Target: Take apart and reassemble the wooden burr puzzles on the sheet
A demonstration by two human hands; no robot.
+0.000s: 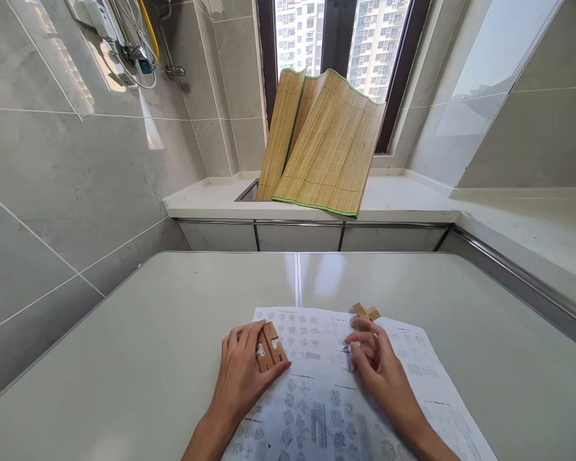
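Note:
Two notched wooden puzzle pieces (271, 344) lie side by side on the printed sheet. My left hand (242, 360) grips them, fingertips at the far end and thumb along the near end; its palm hides their left part. Over the right half of the printed sheet (312, 378) is my right hand (372, 355). Its fingers are loosely bent and apart, with nothing seen between them. Just beyond its knuckles sits a cross-shaped pair of wooden pieces (366, 312), partly covered by the hand. Rows of small puzzle diagrams fill the sheet, which has fold lines.
The sheet lies on a glossy white table (148, 358) with a seam down its middle. Behind it, a folded bamboo mat (329, 141) leans against the window on a white ledge (413, 198). Grey tiled walls flank the table, with cables and pipes (134, 48) upper left.

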